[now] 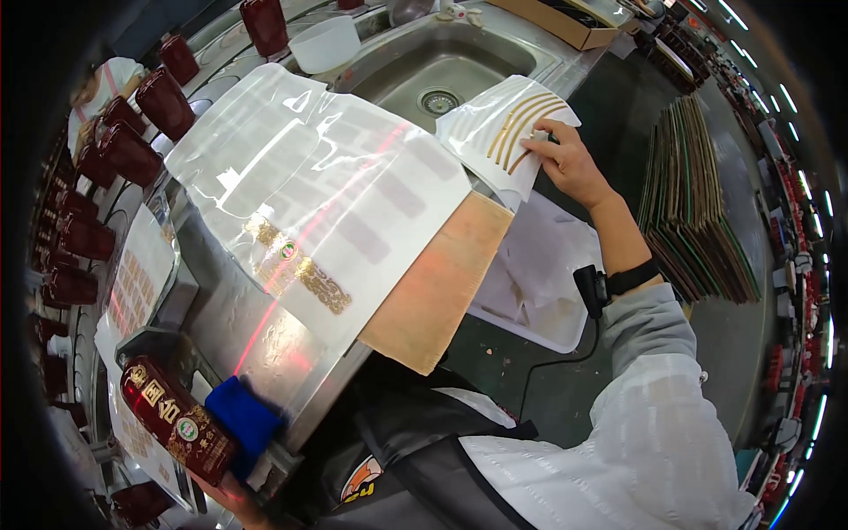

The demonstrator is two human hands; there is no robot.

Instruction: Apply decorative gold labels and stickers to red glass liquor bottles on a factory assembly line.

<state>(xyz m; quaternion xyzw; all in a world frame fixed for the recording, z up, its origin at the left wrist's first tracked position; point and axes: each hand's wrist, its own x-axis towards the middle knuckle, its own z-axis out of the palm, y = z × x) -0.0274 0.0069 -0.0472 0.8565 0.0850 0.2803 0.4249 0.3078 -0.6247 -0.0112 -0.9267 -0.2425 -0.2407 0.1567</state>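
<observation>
At the lower left, my left hand (231, 499) is closed at the base of a dark red bottle (177, 420) with gold lettering and a small green-and-white round emblem; most of its fingers are hidden. The bottle tilts beside a blue cloth (243, 415). At upper right, my right hand (570, 163) pinches with thumb and forefinger at the curved gold strip stickers (517, 119) on a glossy white backing sheet (468, 124). Between the hands lies a large translucent label sheet (344, 185), with a few gold decorated labels (322, 287) left near its lower edge.
A steel sink (433, 71) lies beyond the sheets. A tan cloth (442, 283) hangs over the table edge, above a white bin (556, 283). Several red bottles (163, 102) stand along the left, near another person (115, 79). Stacked boards (698, 203) stand at right.
</observation>
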